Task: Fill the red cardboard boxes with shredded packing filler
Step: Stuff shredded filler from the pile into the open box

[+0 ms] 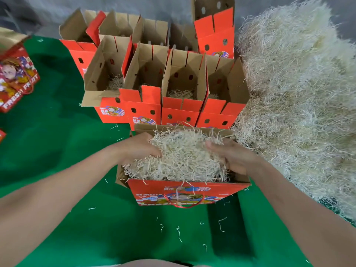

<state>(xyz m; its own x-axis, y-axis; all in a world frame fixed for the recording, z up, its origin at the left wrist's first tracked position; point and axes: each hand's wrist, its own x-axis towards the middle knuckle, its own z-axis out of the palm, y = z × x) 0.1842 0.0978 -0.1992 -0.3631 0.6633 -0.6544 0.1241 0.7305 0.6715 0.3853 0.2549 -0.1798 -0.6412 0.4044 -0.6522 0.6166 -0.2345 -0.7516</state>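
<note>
A red cardboard box [185,191] with a red rope handle stands right in front of me on the green mat. A heap of pale shredded filler [183,155] bulges out of its open top. My left hand [138,149] grips the heap's left side with its fingers curled into the shreds. My right hand [231,155] grips the right side, fingertips buried in the filler. Behind it stand several open red boxes [146,108] in rows, some with a little filler at the bottom.
A large pile of loose shredded filler [300,97] fills the right side of the mat. A closed printed red box [15,78] lies at the far left. Stray shreds dot the green mat [57,143] near me.
</note>
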